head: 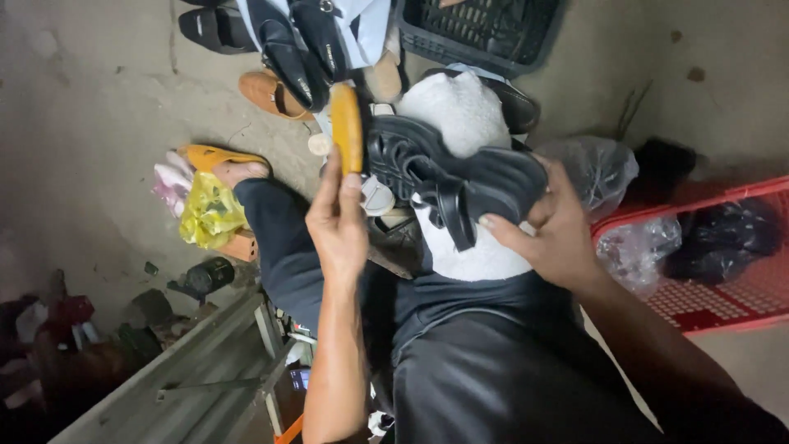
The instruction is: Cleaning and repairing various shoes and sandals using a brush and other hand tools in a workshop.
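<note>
Raised left hand [339,220] pinches an orange brush [347,127]; right hand [552,226] grips black sandal [460,177].

The bare concrete floor [99,107] carries a scatter of things — a black sandal [215,29], a tan shoe [271,94], a yellow bag [209,212], a black crate [485,33] and a red crate [723,288] — with a clear bag [596,168] beside the red one.
</note>
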